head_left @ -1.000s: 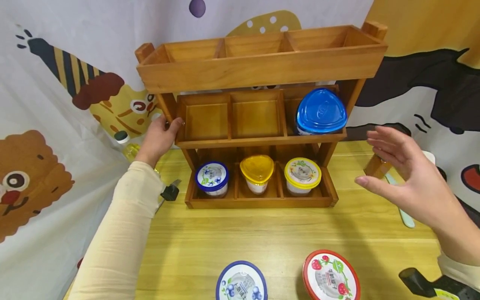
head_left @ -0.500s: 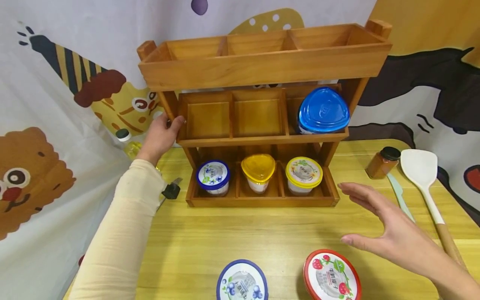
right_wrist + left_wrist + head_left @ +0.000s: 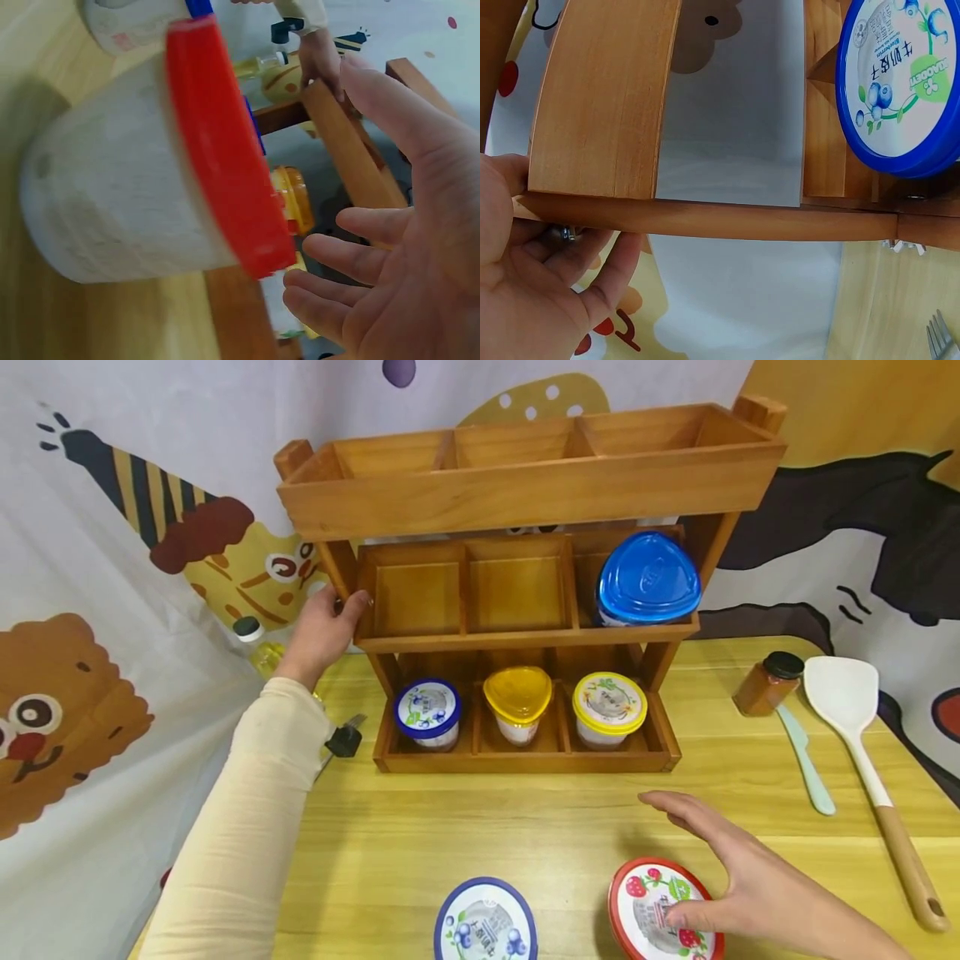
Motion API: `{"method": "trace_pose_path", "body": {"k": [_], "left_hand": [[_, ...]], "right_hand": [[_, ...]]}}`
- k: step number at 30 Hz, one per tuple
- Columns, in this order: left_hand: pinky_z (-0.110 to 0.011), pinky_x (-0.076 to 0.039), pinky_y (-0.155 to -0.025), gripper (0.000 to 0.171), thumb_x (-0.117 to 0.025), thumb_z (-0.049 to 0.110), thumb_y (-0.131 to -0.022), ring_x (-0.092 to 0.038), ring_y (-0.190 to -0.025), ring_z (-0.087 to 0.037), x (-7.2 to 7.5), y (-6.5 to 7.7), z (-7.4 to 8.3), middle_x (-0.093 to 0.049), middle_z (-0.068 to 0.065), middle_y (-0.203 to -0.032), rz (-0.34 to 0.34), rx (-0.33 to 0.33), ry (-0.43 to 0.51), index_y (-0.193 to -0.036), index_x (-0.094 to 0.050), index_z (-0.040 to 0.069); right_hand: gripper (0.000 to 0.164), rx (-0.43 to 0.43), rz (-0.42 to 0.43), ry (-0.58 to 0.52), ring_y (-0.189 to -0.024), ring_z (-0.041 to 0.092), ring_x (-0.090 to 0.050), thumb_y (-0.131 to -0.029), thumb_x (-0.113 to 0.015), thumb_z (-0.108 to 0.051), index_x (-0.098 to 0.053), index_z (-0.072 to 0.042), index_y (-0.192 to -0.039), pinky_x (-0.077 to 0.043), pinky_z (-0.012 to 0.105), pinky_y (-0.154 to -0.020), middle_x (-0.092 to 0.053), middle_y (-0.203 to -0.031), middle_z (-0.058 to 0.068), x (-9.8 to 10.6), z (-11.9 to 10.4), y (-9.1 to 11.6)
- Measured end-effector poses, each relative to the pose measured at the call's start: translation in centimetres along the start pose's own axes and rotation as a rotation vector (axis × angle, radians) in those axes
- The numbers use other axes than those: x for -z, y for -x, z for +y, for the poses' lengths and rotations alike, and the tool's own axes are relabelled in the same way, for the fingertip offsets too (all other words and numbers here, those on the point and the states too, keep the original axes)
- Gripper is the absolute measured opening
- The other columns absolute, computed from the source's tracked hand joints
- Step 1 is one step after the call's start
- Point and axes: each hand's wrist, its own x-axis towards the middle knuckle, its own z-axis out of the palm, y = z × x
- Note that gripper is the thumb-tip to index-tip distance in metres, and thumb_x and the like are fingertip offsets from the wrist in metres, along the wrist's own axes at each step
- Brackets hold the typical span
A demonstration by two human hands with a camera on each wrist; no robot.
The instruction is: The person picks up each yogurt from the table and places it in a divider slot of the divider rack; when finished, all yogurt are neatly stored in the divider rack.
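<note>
In the head view my left hand point(image 3: 322, 631) grips the left upright of a three-tier wooden shelf point(image 3: 525, 493); the left wrist view shows thumb and fingers on either side of the wood. At lower right, my right hand point(image 3: 723, 868) hovers over a red-lidded strawberry tub point(image 3: 641, 914), fingers spread, thumb overlapping the lid. The right wrist view has this tub's red lid point(image 3: 225, 157) in front of the open palm. A blueberry tub point(image 3: 486, 927) stands beside it on the table. A blue triangular-lidded tub point(image 3: 648, 581) occupies the middle tier's right compartment.
The bottom tier holds a blue-lidded tub point(image 3: 427, 714), a yellow triangular-lidded tub point(image 3: 517, 697) and a yellow round-lidded tub point(image 3: 609, 706). To the right lie a brown jar point(image 3: 768, 685), a pale green knife point(image 3: 810, 768) and a white spatula point(image 3: 843, 693). An oil bottle point(image 3: 258, 647) stands left.
My right hand has come down and inward from beside the shelf's right end to above the red-lidded tub. The left hand keeps its grip on the shelf.
</note>
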Motion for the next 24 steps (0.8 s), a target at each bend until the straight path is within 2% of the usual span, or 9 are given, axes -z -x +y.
{"method": "trace_pose_path", "body": {"k": [4, 9, 11, 15, 19, 24], "left_hand": [[-0.050, -0.039, -0.109, 0.065, -0.036, 0.051, -0.103, -0.051, -0.125, -0.031, 0.0, 0.0, 0.1, -0.050, -0.020, -0.142, -0.003, 0.002, -0.001, -0.150, -0.035, 0.005], [-0.050, -0.038, -0.111, 0.066, -0.036, 0.052, -0.103, -0.050, -0.128, -0.032, 0.0, 0.0, 0.1, -0.048, -0.019, -0.144, -0.004, 0.017, 0.001, -0.151, -0.033, 0.006], [-0.050, -0.038, -0.111, 0.067, -0.036, 0.052, -0.103, -0.050, -0.128, -0.032, 0.0, 0.0, 0.1, -0.048, -0.019, -0.145, -0.005, 0.020, -0.002, -0.151, -0.032, 0.006], [-0.050, -0.039, -0.111, 0.067, -0.035, 0.052, -0.103, -0.050, -0.128, -0.032, 0.0, 0.0, 0.0, -0.047, -0.020, -0.144, -0.003, 0.016, -0.009, -0.151, -0.032, 0.006], [-0.050, -0.039, -0.110, 0.066, -0.035, 0.051, -0.104, -0.050, -0.127, -0.032, -0.1, -0.1, -0.1, -0.048, -0.020, -0.144, 0.003, 0.010, -0.014, -0.151, -0.033, 0.005], [-0.051, -0.039, -0.110, 0.066, -0.035, 0.051, -0.104, -0.051, -0.126, -0.033, -0.1, -0.1, 0.0, -0.048, -0.021, -0.143, 0.007, -0.005, -0.018, -0.150, -0.034, 0.005]], "right_hand": [[0.091, -0.091, -0.106, -0.127, -0.130, 0.040, -0.042, -0.077, -0.082, -0.043, -0.028, -0.039, -0.149, -0.046, 0.065, -0.091, -0.037, -0.153, 0.009, -0.7, 0.2, 0.4], [0.089, -0.191, -0.227, -0.287, -0.133, 0.037, -0.037, -0.083, -0.079, -0.034, -0.022, -0.037, -0.152, -0.049, 0.041, -0.095, -0.030, -0.158, 0.008, -1.1, 0.2, 0.6], [0.093, -0.207, -0.253, -0.313, -0.133, 0.037, -0.036, -0.083, -0.079, -0.033, -0.019, -0.035, -0.154, -0.047, 0.038, -0.094, -0.027, -0.159, 0.008, -1.4, 0.2, 0.6], [0.098, -0.241, -0.291, -0.357, -0.132, 0.037, -0.035, -0.082, -0.080, -0.033, -0.015, -0.032, -0.155, -0.047, 0.050, -0.097, -0.024, -0.160, 0.010, -1.9, 0.4, 0.6], [0.099, -0.268, -0.326, -0.380, -0.131, 0.036, -0.035, -0.082, -0.080, -0.034, -0.013, -0.031, -0.155, -0.042, 0.063, -0.099, -0.024, -0.159, 0.013, -2.4, 0.6, 0.5], [0.100, -0.259, -0.351, -0.382, -0.130, 0.036, -0.036, -0.082, -0.080, -0.034, -0.013, -0.027, -0.155, -0.040, 0.066, -0.100, -0.026, -0.158, 0.015, -2.7, 0.9, 0.4]]}}
